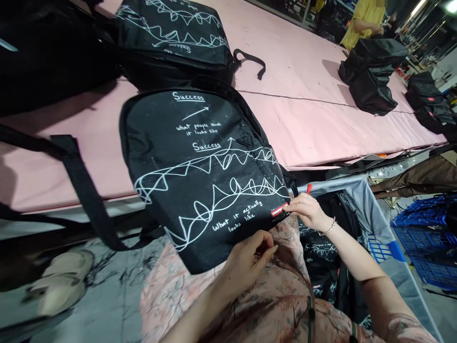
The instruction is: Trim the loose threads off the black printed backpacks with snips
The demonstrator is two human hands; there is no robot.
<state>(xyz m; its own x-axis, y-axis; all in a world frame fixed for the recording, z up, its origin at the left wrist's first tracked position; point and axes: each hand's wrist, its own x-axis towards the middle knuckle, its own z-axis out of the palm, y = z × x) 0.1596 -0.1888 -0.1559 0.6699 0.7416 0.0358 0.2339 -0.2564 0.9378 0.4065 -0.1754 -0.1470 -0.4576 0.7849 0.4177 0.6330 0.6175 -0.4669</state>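
Note:
A black backpack [200, 166] with white "Success" lettering and looping scribbles leans tilted between the pink table edge and my lap. A small red label [279, 209] sits at its lower right corner. There, my right hand [309, 210] closes its thumb and fingers on the label's end. A small red piece [309, 189] sticks up behind those fingers; what it belongs to is hidden. Close to the bag's bottom edge, my left hand [248, 257] is curled, thumb and fingertips drawn together. Whatever they may pinch is too small to make out.
Another printed backpack [174, 43] lies behind on the pink table [303, 114]. Further right are black bags [374, 76] and a person in a yellow top [360, 24]. A lined bin [383, 250] holding printed bags stands at my right, with blue crates [424, 238] beyond. Straps [82, 190] hang left.

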